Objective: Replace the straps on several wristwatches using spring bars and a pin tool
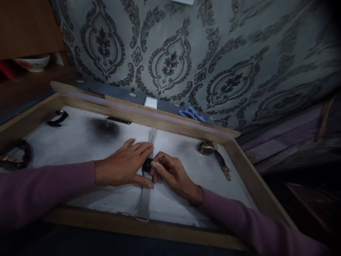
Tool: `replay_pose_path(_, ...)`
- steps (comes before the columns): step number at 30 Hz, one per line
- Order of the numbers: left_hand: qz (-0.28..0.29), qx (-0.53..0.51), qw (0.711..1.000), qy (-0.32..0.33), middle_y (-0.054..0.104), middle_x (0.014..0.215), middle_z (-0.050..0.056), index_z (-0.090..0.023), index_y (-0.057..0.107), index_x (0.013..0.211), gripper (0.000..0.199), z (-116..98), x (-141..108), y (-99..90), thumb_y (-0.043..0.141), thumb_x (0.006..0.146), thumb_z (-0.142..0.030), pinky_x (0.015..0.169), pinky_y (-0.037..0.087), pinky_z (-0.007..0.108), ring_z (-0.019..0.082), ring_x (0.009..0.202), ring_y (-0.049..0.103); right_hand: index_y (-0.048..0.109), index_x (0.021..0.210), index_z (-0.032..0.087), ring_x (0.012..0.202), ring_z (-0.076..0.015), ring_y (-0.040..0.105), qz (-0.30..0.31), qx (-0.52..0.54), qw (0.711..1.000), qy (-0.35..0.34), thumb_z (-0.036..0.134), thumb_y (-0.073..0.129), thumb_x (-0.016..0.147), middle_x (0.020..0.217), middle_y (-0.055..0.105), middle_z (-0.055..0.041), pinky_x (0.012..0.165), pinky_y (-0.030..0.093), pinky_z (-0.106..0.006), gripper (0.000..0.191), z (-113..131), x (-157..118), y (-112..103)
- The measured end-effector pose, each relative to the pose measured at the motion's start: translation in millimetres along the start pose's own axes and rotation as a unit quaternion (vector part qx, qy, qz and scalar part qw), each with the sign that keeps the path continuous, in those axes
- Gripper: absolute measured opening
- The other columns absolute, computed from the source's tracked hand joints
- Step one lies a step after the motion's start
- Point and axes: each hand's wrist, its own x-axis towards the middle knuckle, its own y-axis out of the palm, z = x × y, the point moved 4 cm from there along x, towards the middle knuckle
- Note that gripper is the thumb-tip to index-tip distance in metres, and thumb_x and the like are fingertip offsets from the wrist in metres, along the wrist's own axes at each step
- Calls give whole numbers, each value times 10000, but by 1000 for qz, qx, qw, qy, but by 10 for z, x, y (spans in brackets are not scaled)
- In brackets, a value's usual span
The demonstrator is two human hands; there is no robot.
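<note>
A watch with a dark face (147,165) and a pale, translucent strap (144,204) lies lengthwise in the middle of a white-bottomed wooden tray (186,128). My left hand (124,164) rests flat beside and partly over the watch, fingers spread, its thumb reaching across the strap below the face. At the face's right edge is my right hand (172,174), with thumb and forefinger pinched on a small thin item (160,160) too small to make out. The fingers hide part of the watch.
Dark-strapped watches lie at the tray's left (20,156), back left (58,118) and right (221,160). A flat black strip (118,120) is near the back wall. Behind the tray sit a blue cloth (191,113) and a white item (151,102); a bowl (34,63) stands on a shelf.
</note>
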Motion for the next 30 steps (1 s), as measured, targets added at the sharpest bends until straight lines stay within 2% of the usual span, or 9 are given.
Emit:
replay_pose_path(12, -6, -4, 1000, 7, 435, 1438, 222, -138, 364, 1373, 841, 4, 0, -8, 495, 796, -735, 1105, 215, 542, 335, 1351, 382, 501, 771, 193, 467, -79, 535, -15, -127, 990, -62, 278, 486, 972, 592, 572, 32, 455, 441, -195, 219, 108, -27, 24)
replay_pose_path(23, -8, 2, 1000, 5, 425, 1447, 228, -118, 375, 1371, 857, 12, 4, 12, 503, 792, -737, 1110, 211, 541, 333, 1364, 367, 493, 813, 197, 442, -74, 528, -21, -61, 997, -30, 353, 483, 974, 599, 590, 33, 431, 451, -189, 225, 26, -22, 23)
replay_pose_path(30, -15, -1, 1000, 9, 423, 1454, 208, -150, 364, 1380, 842, 24, -5, 19, 478, 797, -747, 1110, 211, 527, 332, 1358, 376, 481, 797, 199, 453, -77, 522, -13, -121, 990, -67, 264, 467, 981, 592, 570, 38, 447, 439, -189, 195, 100, -37, 25)
